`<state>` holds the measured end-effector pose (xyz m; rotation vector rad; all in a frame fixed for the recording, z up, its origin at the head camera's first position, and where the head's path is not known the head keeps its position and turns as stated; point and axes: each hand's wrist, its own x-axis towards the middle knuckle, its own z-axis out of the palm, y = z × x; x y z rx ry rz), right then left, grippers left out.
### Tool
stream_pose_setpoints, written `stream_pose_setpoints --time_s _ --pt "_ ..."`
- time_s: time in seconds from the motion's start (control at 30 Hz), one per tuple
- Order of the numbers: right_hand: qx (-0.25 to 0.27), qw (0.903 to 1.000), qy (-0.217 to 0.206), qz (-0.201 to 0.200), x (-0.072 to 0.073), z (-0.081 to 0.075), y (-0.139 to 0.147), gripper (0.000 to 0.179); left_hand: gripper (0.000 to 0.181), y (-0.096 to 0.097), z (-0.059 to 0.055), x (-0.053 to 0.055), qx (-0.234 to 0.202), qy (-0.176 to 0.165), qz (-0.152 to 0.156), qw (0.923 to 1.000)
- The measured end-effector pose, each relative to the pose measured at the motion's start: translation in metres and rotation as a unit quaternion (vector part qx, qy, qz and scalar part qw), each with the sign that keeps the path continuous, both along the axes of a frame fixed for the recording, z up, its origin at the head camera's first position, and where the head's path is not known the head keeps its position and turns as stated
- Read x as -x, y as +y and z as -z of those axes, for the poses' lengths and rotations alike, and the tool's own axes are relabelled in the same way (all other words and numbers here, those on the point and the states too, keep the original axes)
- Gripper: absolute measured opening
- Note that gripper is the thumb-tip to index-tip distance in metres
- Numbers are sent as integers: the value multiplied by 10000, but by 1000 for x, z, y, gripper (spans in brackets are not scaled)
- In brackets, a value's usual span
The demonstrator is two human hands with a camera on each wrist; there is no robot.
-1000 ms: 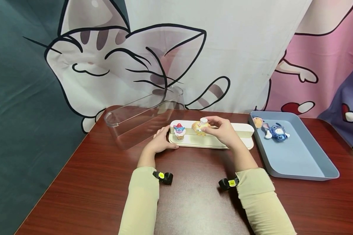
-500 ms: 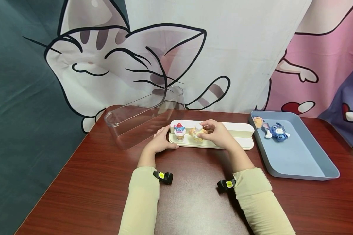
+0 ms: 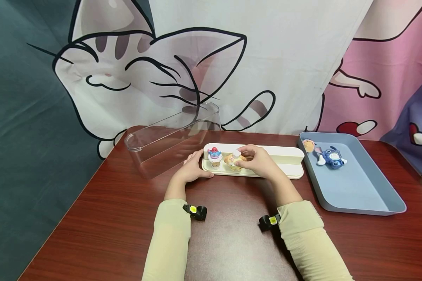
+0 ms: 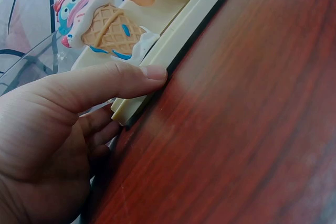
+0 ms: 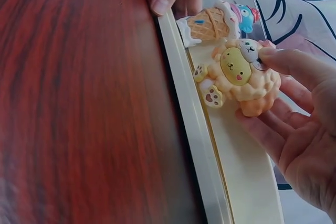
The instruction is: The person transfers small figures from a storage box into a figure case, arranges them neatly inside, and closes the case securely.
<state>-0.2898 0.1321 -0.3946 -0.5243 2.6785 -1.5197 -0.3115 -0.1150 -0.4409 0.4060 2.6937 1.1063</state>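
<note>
A cream two-step display base lies on the table. My left hand holds its left end, the thumb along the front edge and the other fingers round the end. Standing at that end is an ice-cream-cone figurine with a blue character and a red top. Right beside it, my right hand pinches a fluffy yellow sheep-like figurine by its head and back. This figurine sits upright at the lower step, its paw-marked feet toward the front edge. Part of it also shows at the top of the left wrist view.
A clear plastic cover stands tilted behind and left of the base. To the right is a blue-grey tray with a blue figurine and a small peach-coloured one. A cartoon-print curtain hangs behind the table.
My right hand has brought the yellow figurine left and down, from before the upper step to the lower step beside the cone figurine. The left hand has stayed in place.
</note>
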Motion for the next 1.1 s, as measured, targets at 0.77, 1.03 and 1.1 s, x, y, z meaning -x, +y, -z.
stream_pose_setpoints --time_s 0.77,1.03,1.1 --pt "-578 9974 255 344 0 -8 5 42 100 1 -3 1 -118 -75 0 9999" --pt "-528 9977 290 325 0 -5 5 42 100 1 -2 0 -46 -104 0 9999" --pt "-486 9979 272 316 0 -5 4 42 100 1 -2 0 -48 -108 1 9999"
